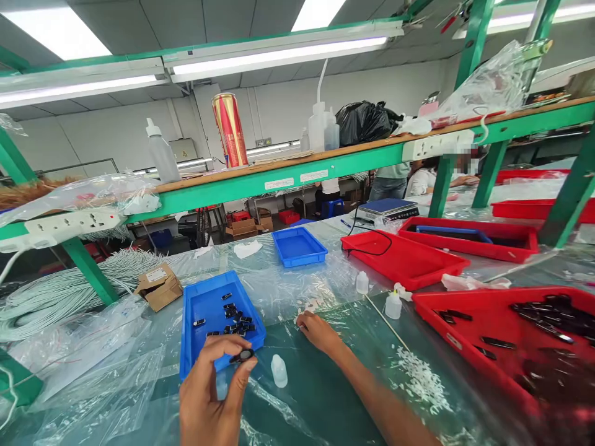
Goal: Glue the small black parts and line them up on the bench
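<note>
Between thumb and forefinger, my left hand point(216, 384) pinches a small black part point(242, 355) with a round grey face. It is held over the near edge of a blue tray point(188, 337), where several similar black parts point(239, 322) lie. My right hand point(318, 331) rests on the plastic-covered table with its fingers curled down at a few small pale pieces point(312, 305). Whatever its fingertips hold, if anything, is hidden. A small white bottle point(279, 371) stands between my two hands.
A red tray point(437, 303) with black parts stands at right, beside a heap of white bits point(423, 378). Small bottles point(393, 305) and a thin stick point(385, 321) lie nearer. Farther back are another blue tray point(297, 244), a scale point(385, 209) and a green shelf point(279, 179).
</note>
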Motion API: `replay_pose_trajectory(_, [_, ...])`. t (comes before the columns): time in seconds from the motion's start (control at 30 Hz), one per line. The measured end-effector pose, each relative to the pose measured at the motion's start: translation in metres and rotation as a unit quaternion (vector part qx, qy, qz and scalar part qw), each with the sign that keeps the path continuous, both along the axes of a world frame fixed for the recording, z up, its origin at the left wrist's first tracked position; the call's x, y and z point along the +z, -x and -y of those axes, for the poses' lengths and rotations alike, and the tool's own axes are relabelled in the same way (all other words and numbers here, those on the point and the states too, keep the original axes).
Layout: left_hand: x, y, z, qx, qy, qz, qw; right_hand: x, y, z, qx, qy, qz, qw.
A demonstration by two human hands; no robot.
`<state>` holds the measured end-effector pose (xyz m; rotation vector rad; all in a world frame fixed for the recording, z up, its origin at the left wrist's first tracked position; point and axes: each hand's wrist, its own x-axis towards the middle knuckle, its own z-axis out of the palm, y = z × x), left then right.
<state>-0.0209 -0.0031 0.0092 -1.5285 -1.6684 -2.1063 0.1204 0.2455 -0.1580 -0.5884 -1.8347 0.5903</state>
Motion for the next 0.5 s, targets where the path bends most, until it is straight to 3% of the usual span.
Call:
replay_pose_trajectory(0.13, [0.0,-0.002,0.003,0.022,0.03,0.021,0.999,0.003,0.001,0.008,0.005,0.007,0.003,1.0])
replay_pose_trajectory(0.23, [-0.001,-0.004,0.005,0.032,0.053,0.028,0.998,0.02,0.002,0.013,0.013,0.004,-0.009,1.0])
replay_pose_trajectory(0.37, [-0.002,-0.002,0.007,0.035,0.078,0.027,0.996,0.067,0.009,0.027,0.04,-0.017,-0.036,0.998])
replay_pose_trajectory(0.5, [-0.003,0.007,0.007,-0.016,0.113,-0.002,0.993,0.124,0.001,0.075,0.068,-0.03,-0.056,0.996])
